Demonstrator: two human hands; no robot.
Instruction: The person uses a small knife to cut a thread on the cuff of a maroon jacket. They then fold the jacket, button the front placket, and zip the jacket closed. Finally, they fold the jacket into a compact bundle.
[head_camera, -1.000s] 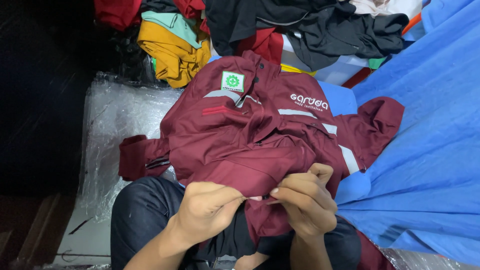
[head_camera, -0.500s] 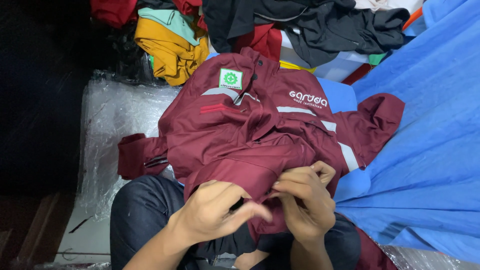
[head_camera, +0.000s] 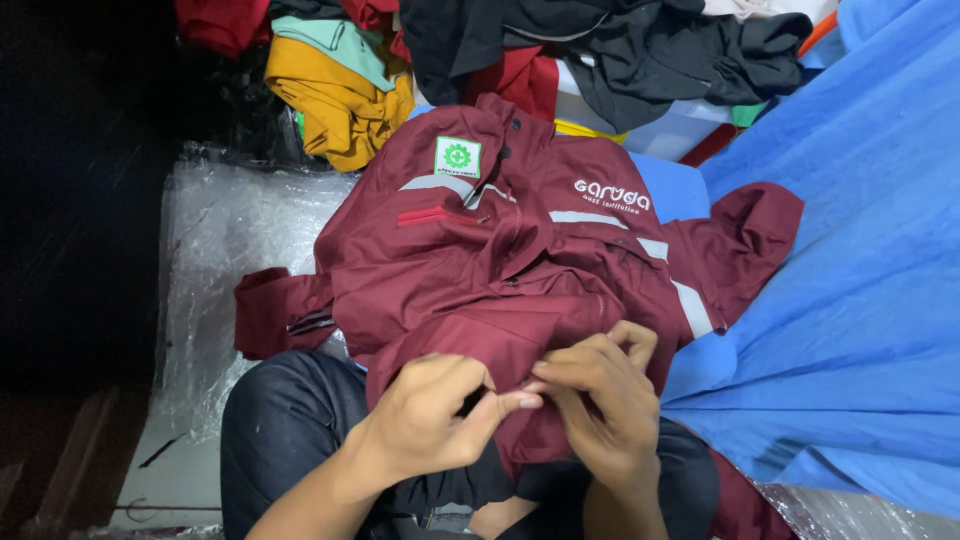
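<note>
A maroon work jacket (head_camera: 520, 250) with grey reflective strips and a green-and-white chest patch lies spread over my lap, collar away from me. My left hand (head_camera: 435, 415) and my right hand (head_camera: 600, 400) meet at its near hem, both pinching the maroon cloth between thumb and fingers. The fingertips of the two hands touch each other at the fold. One sleeve (head_camera: 275, 310) hangs off to the left, the other sleeve (head_camera: 745, 235) lies on the right. My dark-trousered knee (head_camera: 285, 425) shows below the jacket.
A heap of clothes sits at the back: a mustard garment (head_camera: 335, 100), red pieces and black garments (head_camera: 640, 50). Blue fabric (head_camera: 860, 280) covers the right side. Clear plastic wrap (head_camera: 235, 235) lies on the left, beside a dark area.
Both hands stayed at the jacket's near hem, working the fold. My left fingers spread open half a second ago and have now closed back onto the cloth against my right hand.
</note>
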